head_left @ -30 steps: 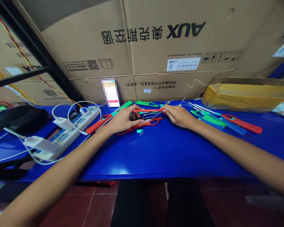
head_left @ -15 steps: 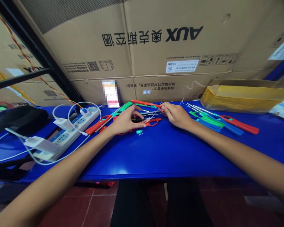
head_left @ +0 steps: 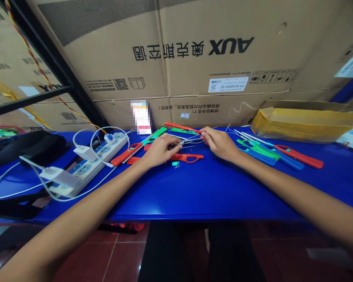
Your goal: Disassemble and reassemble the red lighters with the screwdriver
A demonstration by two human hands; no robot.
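Note:
My left hand (head_left: 162,149) is closed in a pinch, with a small pale piece at its fingertips that is too small to name. My right hand (head_left: 217,143) is closed on a thin metal tube (head_left: 194,140), which points toward the left fingertips; a bit of red plastic shows under the right fingers. Below the left hand lies a red lighter casing (head_left: 191,157) with a trigger opening. A small green piece (head_left: 175,163) sits in front of it. Behind both hands are a red casing (head_left: 181,126) and a green casing (head_left: 182,131).
Left of the hands lie a green-handled lighter (head_left: 159,133) and a red one (head_left: 123,156). A power strip (head_left: 91,166) with chargers and cables stands further left. Blue, green and red lighters (head_left: 300,156) lie at right, before a yellow-taped box (head_left: 306,123). A lit phone (head_left: 142,119) leans on the carton (head_left: 188,86).
My left fingers have come together in a pinch after being spread apart. The red casing beneath them shows more plainly. My right hand has kept its place; the view has shifted slightly.

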